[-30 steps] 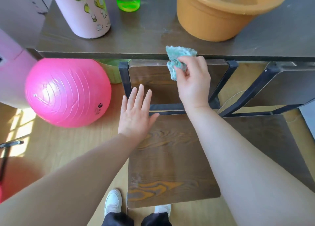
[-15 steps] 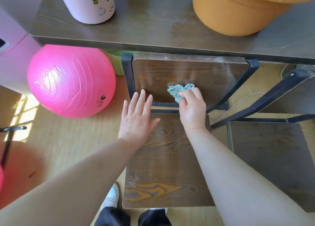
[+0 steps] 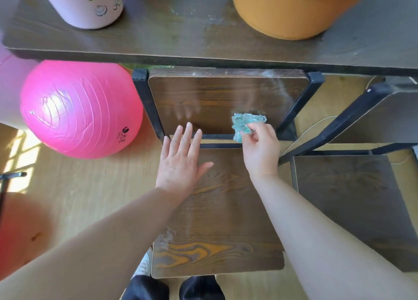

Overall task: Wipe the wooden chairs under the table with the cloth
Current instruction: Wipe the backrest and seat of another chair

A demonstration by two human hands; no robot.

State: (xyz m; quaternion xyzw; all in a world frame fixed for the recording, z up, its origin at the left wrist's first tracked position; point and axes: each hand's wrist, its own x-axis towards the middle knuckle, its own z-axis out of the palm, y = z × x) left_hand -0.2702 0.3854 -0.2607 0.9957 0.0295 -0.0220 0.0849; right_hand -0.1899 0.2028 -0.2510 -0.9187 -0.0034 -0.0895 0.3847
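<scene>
Right hand (image 3: 260, 150) is pinching the bunched cloth (image 3: 246, 123) low on the chair backrest (image 3: 214, 96), right side. Left hand (image 3: 181, 161) is spreading flat, holding nothing, at the seat (image 3: 221, 209) edge. Most of the backrest is lying up and left of the cloth.

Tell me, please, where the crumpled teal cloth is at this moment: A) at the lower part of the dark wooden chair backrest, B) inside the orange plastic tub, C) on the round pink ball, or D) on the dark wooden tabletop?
A: the right hand pinches the crumpled teal cloth at the lower right of the dark wooden chair backrest.
</scene>
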